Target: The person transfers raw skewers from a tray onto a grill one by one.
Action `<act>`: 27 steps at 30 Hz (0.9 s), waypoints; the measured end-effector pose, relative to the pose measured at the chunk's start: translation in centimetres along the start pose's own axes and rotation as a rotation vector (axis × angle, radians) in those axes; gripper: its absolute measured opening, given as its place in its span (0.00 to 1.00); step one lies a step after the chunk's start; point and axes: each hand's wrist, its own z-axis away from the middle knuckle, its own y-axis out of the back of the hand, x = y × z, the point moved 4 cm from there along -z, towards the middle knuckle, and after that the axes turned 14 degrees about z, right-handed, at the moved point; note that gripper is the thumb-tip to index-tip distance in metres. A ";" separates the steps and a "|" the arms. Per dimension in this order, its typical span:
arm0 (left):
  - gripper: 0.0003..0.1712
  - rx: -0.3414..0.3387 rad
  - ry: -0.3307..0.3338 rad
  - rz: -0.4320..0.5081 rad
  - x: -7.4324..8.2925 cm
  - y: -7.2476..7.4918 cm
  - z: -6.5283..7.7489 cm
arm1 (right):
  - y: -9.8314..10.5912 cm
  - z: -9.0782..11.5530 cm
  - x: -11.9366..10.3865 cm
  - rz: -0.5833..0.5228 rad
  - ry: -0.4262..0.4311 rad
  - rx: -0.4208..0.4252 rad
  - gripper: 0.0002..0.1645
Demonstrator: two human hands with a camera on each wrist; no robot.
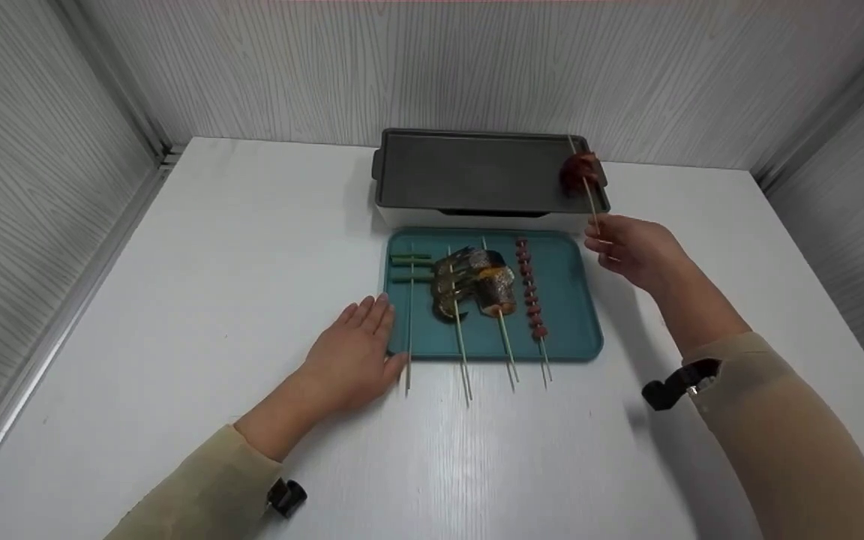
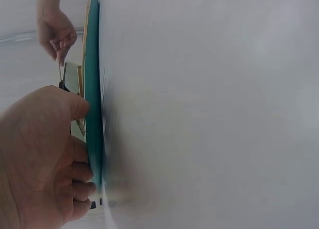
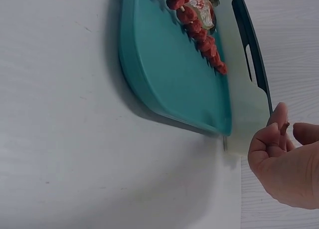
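We seem to be laying one skewer [image 1: 578,172] over the right end of one grill [image 1: 469,172], our right hand [image 1: 638,251] pinching its stick, which calls for lowering it flat, while our left hand [image 1: 353,356] lies straight-fingered beside one tray [image 1: 567,300] bearing four other skewers [image 1: 528,289].

Head view high, facing forward-down; wrist views close; all share tray [image 1: 571,300].

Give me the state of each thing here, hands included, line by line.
Griddle: uncovered; on or off, unclear.
Tray: flat on the table.
Four skewers: lying on the tray, stick ends past its near rim.
Fifth skewer: held over the griddle's right end; contact unclear.
Right hand: pinching the fifth skewer's stick.
Left hand: outstretched at the tray's left edge.
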 end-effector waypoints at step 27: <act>0.45 -0.006 -0.018 -0.011 -0.7 0.0 -0.5 | -1.9 8.9 5.8 0.210 -0.057 -0.152 0.35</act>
